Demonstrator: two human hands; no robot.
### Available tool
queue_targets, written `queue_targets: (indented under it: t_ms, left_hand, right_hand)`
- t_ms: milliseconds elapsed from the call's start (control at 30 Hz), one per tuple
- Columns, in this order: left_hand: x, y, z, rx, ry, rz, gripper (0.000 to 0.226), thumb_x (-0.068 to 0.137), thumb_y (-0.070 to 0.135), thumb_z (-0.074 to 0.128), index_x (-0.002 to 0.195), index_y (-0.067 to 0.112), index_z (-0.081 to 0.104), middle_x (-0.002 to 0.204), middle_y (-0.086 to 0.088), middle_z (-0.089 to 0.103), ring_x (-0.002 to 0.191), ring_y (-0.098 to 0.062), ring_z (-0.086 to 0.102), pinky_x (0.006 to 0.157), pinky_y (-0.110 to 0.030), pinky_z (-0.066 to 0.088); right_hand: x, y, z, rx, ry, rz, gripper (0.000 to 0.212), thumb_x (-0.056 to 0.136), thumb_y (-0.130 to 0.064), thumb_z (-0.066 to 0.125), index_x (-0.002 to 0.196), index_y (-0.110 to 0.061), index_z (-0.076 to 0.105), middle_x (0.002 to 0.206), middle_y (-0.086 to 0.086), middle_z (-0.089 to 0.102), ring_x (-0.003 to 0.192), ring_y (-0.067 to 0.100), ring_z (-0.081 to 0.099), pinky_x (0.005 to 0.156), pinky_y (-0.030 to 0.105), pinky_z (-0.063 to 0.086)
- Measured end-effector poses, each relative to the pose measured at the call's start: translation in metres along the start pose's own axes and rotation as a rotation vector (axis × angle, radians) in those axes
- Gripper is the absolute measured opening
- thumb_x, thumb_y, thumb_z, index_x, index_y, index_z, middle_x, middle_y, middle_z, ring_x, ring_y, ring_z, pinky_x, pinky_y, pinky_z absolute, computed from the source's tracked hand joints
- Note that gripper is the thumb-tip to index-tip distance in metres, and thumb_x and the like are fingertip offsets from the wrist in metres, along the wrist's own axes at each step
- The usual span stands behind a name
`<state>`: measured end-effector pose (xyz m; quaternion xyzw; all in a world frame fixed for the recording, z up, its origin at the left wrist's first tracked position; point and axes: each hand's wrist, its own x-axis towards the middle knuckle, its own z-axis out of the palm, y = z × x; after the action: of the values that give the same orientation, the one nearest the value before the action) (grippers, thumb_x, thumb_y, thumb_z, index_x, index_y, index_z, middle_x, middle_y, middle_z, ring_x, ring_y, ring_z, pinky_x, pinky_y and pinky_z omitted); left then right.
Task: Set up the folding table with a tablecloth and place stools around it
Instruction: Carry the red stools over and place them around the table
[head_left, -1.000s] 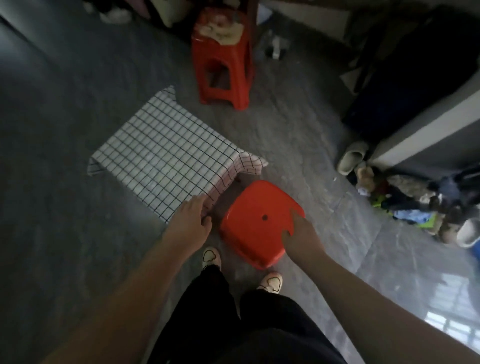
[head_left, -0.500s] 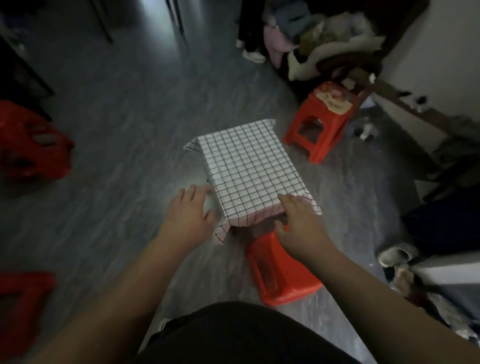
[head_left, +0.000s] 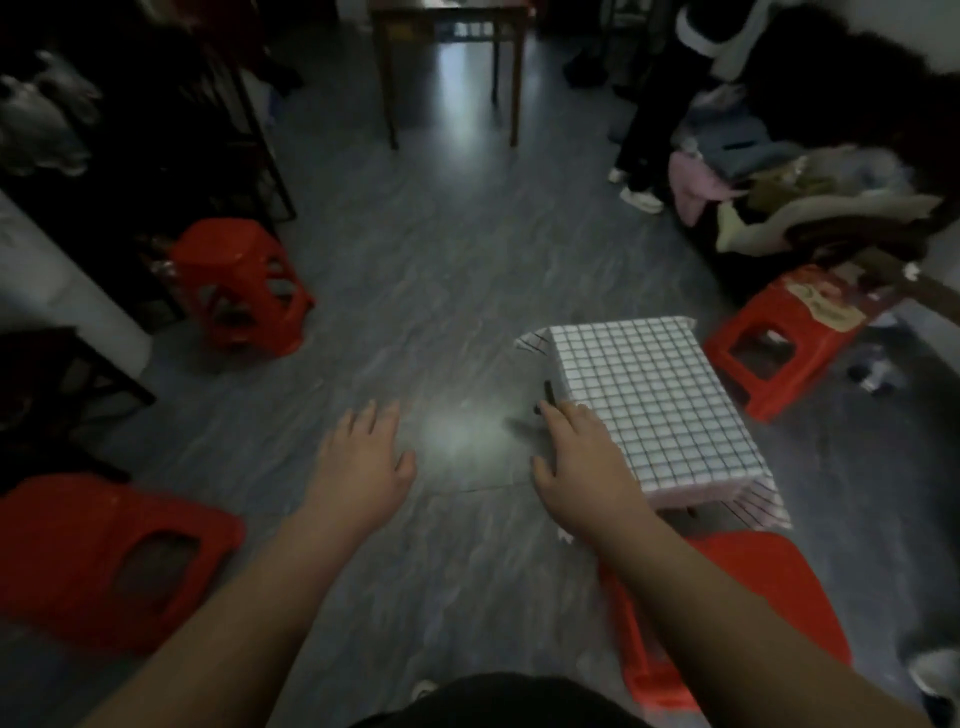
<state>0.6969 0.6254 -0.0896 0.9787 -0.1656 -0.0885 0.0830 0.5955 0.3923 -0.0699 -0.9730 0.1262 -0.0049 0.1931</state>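
Beside the clothed table (head_left: 649, 395), our left hand (head_left: 363, 462) and right hand (head_left: 587, 467) (both spread, empty) should next fetch a stool (head_left: 104, 556).

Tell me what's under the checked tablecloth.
The tablecloth drapes a low boxy shape, presumably the folding table; its top is fully covered. Only a small dark part shows at the edge by the right hand.
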Motion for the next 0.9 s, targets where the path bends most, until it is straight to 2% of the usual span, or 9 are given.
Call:
queue_targets:
  t_ms: [67, 200, 300, 400, 633, 800, 900]
  left_hand:
    - [-0.007, -0.040, -0.007, -0.019, 0.022, -0.064, 0.074, 0.092, 0.046, 0.049, 0.156, 0.017, 0.028, 0.158, -0.016, 0.034, 0.144, -0.037, 0.032, 0.118, -0.047, 0.028]
    - [-0.026, -0.109, -0.016, -0.049, 0.030, -0.186, 0.077, 0.090, 0.052, 0.041, 0.158, 0.020, 0.022, 0.161, -0.014, 0.028, 0.147, -0.034, 0.027, 0.121, -0.046, 0.024]
    - [-0.034, -0.150, -0.022, -0.057, 0.045, -0.261, 0.074, 0.093, 0.049, 0.044, 0.158, 0.021, 0.020, 0.162, -0.014, 0.027, 0.148, -0.034, 0.026, 0.121, -0.045, 0.023]
    - [-0.043, -0.187, -0.028, -0.074, 0.091, -0.355, 0.073, 0.095, 0.046, 0.050, 0.157, 0.021, 0.022, 0.162, -0.013, 0.027, 0.147, -0.034, 0.026, 0.120, -0.047, 0.025]
    - [-0.061, -0.277, -0.032, -0.110, 0.090, -0.623, 0.071, 0.096, 0.049, 0.046, 0.158, 0.026, 0.020, 0.163, -0.007, 0.025, 0.148, -0.032, 0.024, 0.119, -0.046, 0.025]
    - [-0.058, -0.347, -0.038, -0.165, 0.141, -0.829, 0.075, 0.088, 0.054, 0.037, 0.157, 0.025, 0.024, 0.161, -0.010, 0.030, 0.147, -0.032, 0.028, 0.119, -0.048, 0.025]
    - [-0.050, -0.387, -0.044, -0.212, 0.174, -0.971, 0.072, 0.093, 0.047, 0.047, 0.157, 0.024, 0.024, 0.161, -0.010, 0.029, 0.148, -0.031, 0.026, 0.121, -0.045, 0.024]
  right_hand:
    - [0.007, -0.039, 0.012, 0.003, -0.031, -0.053, 0.067, 0.090, -0.039, 0.049, 0.151, -0.016, 0.033, 0.153, 0.008, 0.038, 0.141, 0.026, 0.031, 0.118, 0.041, 0.028]
    - [0.021, -0.104, 0.029, 0.030, -0.104, -0.172, 0.067, 0.097, -0.038, 0.048, 0.157, -0.022, 0.021, 0.162, 0.004, 0.022, 0.150, 0.022, 0.015, 0.122, 0.036, 0.017]
    - [0.040, -0.143, 0.044, 0.019, -0.127, -0.254, 0.067, 0.098, -0.038, 0.047, 0.157, -0.023, 0.019, 0.163, 0.004, 0.020, 0.151, 0.021, 0.013, 0.121, 0.035, 0.014]
    - [0.060, -0.183, 0.063, 0.030, -0.167, -0.327, 0.067, 0.098, -0.038, 0.049, 0.157, -0.022, 0.020, 0.163, 0.004, 0.022, 0.151, 0.022, 0.014, 0.122, 0.035, 0.015]
    - [0.124, -0.285, 0.121, 0.041, -0.282, -0.510, 0.067, 0.097, -0.037, 0.051, 0.156, -0.019, 0.024, 0.162, 0.007, 0.025, 0.149, 0.024, 0.018, 0.121, 0.038, 0.019]
    - [0.176, -0.370, 0.162, -0.003, -0.365, -0.731, 0.066, 0.097, -0.036, 0.050, 0.155, -0.018, 0.024, 0.161, 0.007, 0.026, 0.149, 0.025, 0.018, 0.121, 0.035, 0.015]
    - [0.208, -0.420, 0.189, -0.049, -0.438, -0.876, 0.067, 0.095, -0.038, 0.050, 0.155, -0.020, 0.024, 0.160, 0.006, 0.027, 0.149, 0.026, 0.018, 0.121, 0.039, 0.021]
